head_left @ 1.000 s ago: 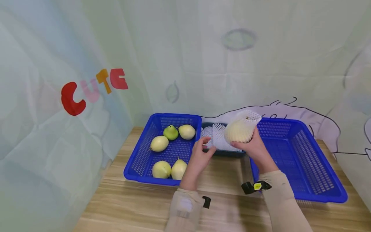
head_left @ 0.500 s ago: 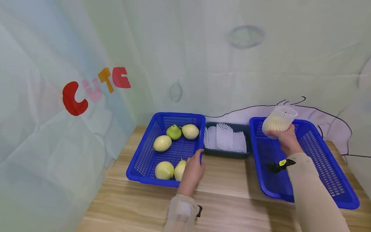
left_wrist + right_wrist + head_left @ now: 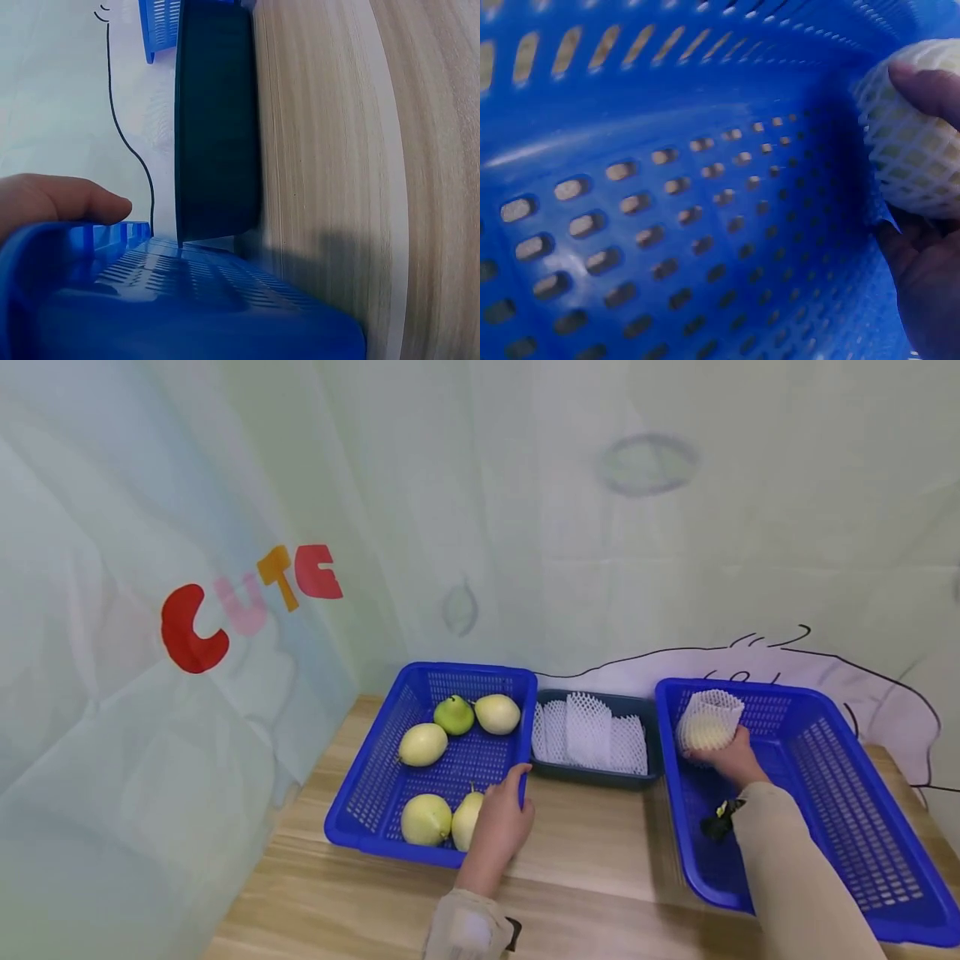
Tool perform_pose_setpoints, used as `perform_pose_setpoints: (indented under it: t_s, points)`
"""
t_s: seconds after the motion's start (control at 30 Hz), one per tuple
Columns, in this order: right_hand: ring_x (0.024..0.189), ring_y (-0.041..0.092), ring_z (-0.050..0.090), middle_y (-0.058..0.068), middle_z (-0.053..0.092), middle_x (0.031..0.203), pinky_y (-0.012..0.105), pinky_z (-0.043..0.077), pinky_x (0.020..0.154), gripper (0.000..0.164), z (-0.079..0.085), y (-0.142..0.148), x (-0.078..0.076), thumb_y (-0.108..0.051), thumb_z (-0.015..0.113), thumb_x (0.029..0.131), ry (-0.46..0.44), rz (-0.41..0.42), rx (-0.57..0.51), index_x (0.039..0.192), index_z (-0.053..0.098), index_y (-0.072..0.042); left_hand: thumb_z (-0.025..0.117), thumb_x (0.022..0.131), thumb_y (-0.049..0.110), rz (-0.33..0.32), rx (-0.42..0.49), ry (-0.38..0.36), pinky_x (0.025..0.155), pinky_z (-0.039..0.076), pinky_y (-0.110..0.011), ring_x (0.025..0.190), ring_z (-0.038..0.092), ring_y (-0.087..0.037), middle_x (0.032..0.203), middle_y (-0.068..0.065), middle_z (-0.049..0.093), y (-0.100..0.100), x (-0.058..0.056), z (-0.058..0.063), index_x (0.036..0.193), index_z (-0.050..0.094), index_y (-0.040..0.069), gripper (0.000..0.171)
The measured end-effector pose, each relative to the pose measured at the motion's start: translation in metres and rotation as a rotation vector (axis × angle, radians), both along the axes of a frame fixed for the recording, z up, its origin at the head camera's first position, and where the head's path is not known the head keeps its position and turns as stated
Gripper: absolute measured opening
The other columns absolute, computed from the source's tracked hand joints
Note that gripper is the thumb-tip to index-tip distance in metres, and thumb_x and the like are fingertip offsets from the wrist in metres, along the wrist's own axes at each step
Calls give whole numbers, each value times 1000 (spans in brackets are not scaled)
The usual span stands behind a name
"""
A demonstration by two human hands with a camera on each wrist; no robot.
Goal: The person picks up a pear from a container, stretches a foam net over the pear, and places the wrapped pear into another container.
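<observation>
In the head view my right hand [image 3: 735, 760] grips a pale pear in a white foam net [image 3: 708, 725], down inside the right blue basket [image 3: 678, 827] near its back left corner. The right wrist view shows the thumb [image 3: 930, 90] across the netted pear [image 3: 919, 142], with other fingers beneath. My left hand [image 3: 501, 827] rests at the right rim of the left blue basket [image 3: 352, 785]. One finger [image 3: 71, 199] extends above that rim in the left wrist view; the other fingers are hidden there. Several bare pears [image 3: 423, 745] lie in the left basket.
Between the baskets stands a dark green tray [image 3: 600, 777] with several white foam nets [image 3: 588, 731]. A wood-grain table [image 3: 585, 843] carries everything. A printed curtain [image 3: 555, 527] hangs close behind the baskets.
My right hand has carried the netted pear rightward from above the tray, then lowered it into the right basket. The left hand has moved down from the tray to the left basket's rim.
</observation>
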State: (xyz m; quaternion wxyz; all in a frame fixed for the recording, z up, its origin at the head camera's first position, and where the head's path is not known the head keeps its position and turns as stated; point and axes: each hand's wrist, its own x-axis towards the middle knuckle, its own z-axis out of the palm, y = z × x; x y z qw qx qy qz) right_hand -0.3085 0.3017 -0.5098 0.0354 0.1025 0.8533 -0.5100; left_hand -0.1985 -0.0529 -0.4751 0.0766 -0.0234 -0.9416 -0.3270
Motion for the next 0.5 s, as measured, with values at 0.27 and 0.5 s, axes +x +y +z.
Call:
perform_pose_setpoints:
  t_s: [0.27,0.5]
  points:
    - [117,51,34,40,31,129,58,28,96,106,-14,2,-3,-30,77,71,51,7,157,138,6,9,58,84,7,-8,16,1,78,46,-45,98,54,-35,114,-17,62,1,2,1,128,50,12,45]
    - [112,53,39,38,36,125,61,32,89,103,-20,5,-3,-42,76,70,45,35,314,135,16,11,59,83,8,0,3,17,75,46,-44,95,55,-33,113,-17,62,0,2,0,127,51,13,45]
